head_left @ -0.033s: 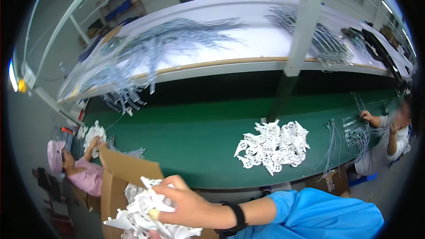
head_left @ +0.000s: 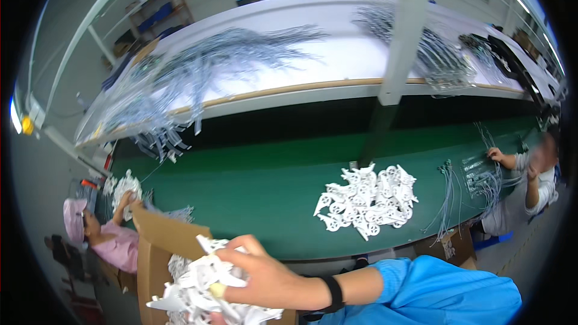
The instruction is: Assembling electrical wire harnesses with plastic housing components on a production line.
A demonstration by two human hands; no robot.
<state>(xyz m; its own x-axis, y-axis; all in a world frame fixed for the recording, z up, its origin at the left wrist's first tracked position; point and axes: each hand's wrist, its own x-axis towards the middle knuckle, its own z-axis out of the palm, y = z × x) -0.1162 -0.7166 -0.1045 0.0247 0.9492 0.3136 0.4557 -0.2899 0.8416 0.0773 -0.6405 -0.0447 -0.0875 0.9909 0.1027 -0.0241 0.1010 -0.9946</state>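
Observation:
My right hand (head_left: 265, 278) comes in from the lower right, a black band round the wrist. Its fingers and thumb are closed round a clump of white plastic parts (head_left: 205, 274), with something pale yellow at the thumb tip. The clump is above an open cardboard box (head_left: 171, 229), and more white parts show inside. Below the clump, a bit of a finger, seemingly of my left hand (head_left: 217, 318), shows at the lower edge; the rest is hidden. A pile of similar white parts (head_left: 370, 198), with wheel-like ends, lies on the green table (head_left: 265, 198).
A person in pink (head_left: 117, 241) handles white parts at the left; another person (head_left: 524, 174) handles grey cables at the right. Above the table runs a white shelf (head_left: 337, 42) bearing bundles of clear strips and cables. A post (head_left: 403, 42) stands in front of it.
My right hand and the white parts have shifted slightly to the right in the picture. The box flap and the table scene have shifted slightly left. The grip looks the same.

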